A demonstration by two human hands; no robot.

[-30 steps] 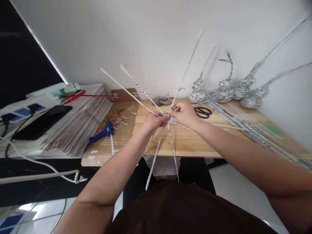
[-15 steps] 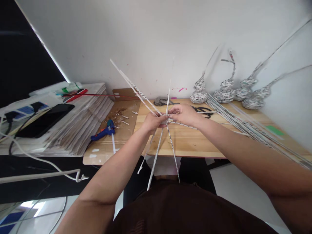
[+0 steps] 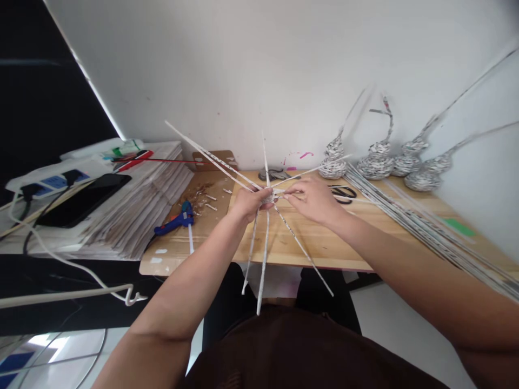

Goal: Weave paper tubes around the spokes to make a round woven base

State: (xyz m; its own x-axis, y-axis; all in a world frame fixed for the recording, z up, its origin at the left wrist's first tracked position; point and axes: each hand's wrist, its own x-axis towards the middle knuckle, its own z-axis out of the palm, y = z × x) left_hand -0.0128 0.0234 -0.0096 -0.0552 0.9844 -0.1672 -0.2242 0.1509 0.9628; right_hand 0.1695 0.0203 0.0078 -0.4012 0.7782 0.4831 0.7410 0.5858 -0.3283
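My left hand (image 3: 252, 203) pinches the small woven centre of a star of rolled newspaper strips (image 3: 265, 243), held above the wooden table. Long thin strips spread from that centre: some toward the upper left, one toward the wall, several down toward my lap. My right hand (image 3: 310, 199) is closed at the right of the centre, thumb and forefinger pinching a paper strip there. Its other fingers are curled. Part of the woven centre is hidden behind my left thumb and fingers.
Several gourd-shaped woven paper pieces (image 3: 377, 161) stand along the wall. Beside them lie long paper strips (image 3: 389, 200) and black scissors (image 3: 344, 193). At left are a blue glue gun (image 3: 176, 220) on cardboard (image 3: 170, 259), a paper stack (image 3: 133, 216) and a phone (image 3: 87, 199).
The star of strips has turned a little in my left hand, and its lower strips have swung rightward. My right hand has drawn slightly right, away from the centre.
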